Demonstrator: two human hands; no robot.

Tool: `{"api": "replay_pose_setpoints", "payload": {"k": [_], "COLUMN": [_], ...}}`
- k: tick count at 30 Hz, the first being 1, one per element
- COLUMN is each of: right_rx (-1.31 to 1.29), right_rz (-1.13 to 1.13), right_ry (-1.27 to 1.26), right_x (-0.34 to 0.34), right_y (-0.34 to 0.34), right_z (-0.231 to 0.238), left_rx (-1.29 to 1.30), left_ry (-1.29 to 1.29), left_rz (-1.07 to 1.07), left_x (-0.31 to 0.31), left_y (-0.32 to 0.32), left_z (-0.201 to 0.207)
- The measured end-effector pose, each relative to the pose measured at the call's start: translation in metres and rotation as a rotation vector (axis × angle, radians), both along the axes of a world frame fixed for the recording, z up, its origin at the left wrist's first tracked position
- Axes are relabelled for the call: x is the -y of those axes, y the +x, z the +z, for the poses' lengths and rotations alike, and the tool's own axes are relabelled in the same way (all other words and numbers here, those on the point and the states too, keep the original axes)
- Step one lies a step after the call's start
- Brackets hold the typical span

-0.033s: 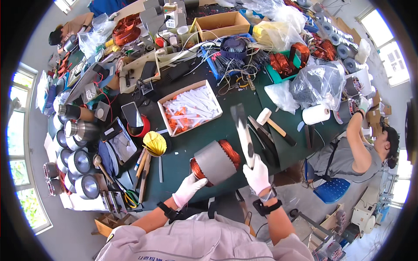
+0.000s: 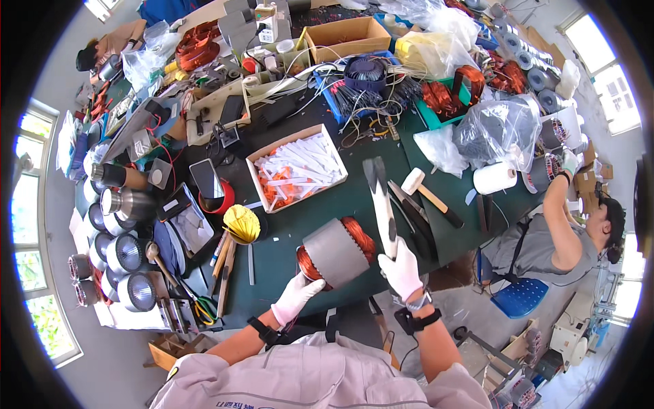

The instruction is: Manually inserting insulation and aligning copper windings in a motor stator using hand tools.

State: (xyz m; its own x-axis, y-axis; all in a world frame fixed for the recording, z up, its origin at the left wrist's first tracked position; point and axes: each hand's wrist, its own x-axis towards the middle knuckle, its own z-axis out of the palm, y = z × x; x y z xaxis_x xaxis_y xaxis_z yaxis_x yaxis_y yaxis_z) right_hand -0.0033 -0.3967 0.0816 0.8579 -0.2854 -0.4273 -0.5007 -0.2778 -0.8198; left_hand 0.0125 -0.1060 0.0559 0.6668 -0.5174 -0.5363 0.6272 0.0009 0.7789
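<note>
A grey motor stator with copper windings bulging from both ends lies tilted near the front of the green table. My left hand, in a white glove, is closed on its lower left end, thumb along the rim; some of the fingers are hidden. Wrapped round a pale, dark-marked handle, my gloved right hand holds a hammer upright to the right of the stator. The dark hammer head is apart from the stator. A white-headed mallet rests farther right, beside black-handled tools.
Behind the stator stands a cardboard box of white and orange strips. To the left are a yellow-topped cup, wooden sticks, scissors and several metal housings. A white thread spool stands at right, near a seated person.
The hammer in my right hand has shifted very slightly upward. My left hand and the stator look almost unchanged.
</note>
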Motion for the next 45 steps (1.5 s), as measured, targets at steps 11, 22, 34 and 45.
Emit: {"api": "replay_pose_setpoints", "payload": {"k": [11, 22, 34, 45], "right_rx": [-0.159, -0.205, 0.033, 0.298], "right_rz": [0.081, 0.345, 0.235, 0.114], "right_ry": [0.160, -0.673, -0.726, -0.671], "right_x": [-0.008, -0.015, -0.042, -0.050], "right_y": [-0.010, -0.052, -0.012, -0.018], "right_z": [0.016, 0.040, 0.054, 0.024], "left_rx": [-0.285, -0.486, -0.460, -0.349], "left_ry": [0.074, -0.239, -0.124, -0.275], "left_rz": [0.156, 0.326, 0.342, 0.266], "left_x": [-0.004, -0.004, -0.020, -0.023], "left_y": [-0.040, -0.032, 0.012, 0.017], "left_z": [-0.015, -0.018, -0.040, -0.003]}}
